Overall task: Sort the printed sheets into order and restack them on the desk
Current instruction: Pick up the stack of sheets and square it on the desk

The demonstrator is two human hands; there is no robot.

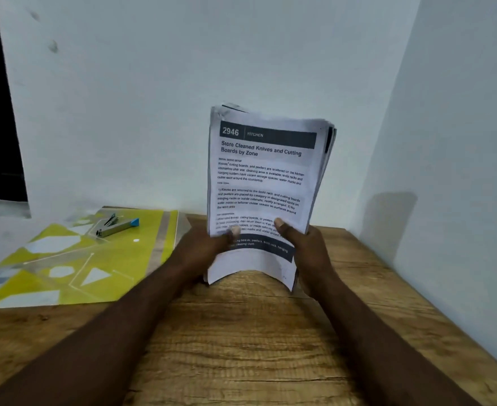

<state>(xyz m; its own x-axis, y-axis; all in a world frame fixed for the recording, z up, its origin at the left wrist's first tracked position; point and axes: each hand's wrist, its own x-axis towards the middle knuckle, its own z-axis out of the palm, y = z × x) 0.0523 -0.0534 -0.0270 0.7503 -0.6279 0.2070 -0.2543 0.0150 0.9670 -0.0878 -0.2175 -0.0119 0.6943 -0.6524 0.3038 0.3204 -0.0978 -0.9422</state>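
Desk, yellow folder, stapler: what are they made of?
Desk: wood or wood-look laminate, matte, grain lines and knots. Yellow folder: likely glossy plastic, it shows glare. Stapler: seemingly bare metal, grey sheen, with a blue, probably plastic, end.

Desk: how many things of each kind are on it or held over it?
Stack of printed sheets: 1, gripped by the left hand and the right hand
Stapler: 1
Yellow folder: 1
Total: 3
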